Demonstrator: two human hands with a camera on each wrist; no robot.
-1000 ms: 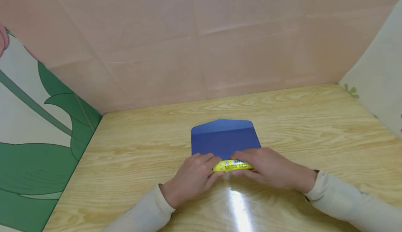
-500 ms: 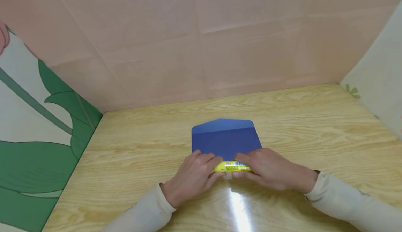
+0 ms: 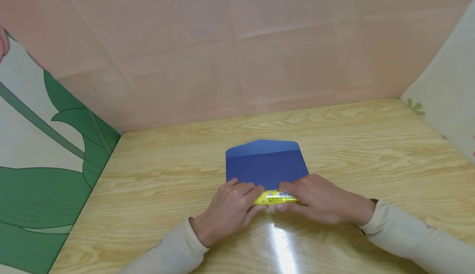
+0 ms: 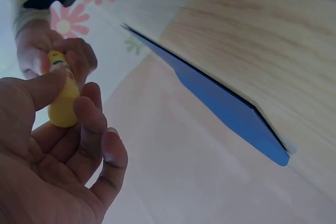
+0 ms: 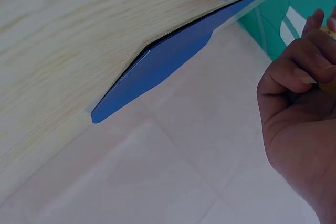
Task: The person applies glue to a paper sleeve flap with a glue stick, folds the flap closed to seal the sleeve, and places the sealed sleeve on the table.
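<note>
Yellow tube [image 3: 275, 197], left grip [image 3: 232, 208] and right grip [image 3: 320, 200] holding it (ends hidden from above), blue envelope [image 3: 266, 167] partly covered

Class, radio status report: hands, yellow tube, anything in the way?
Left hand, right hand: both gripping yellow tube. Blue envelope on table beyond, flap open. No obstruction seen.

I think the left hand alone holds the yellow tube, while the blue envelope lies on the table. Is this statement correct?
Not entirely: the left hand does not hold the yellow tube alone. The head view shows the right hand also gripping it, at the other end. The blue envelope does lie on the table.
</note>
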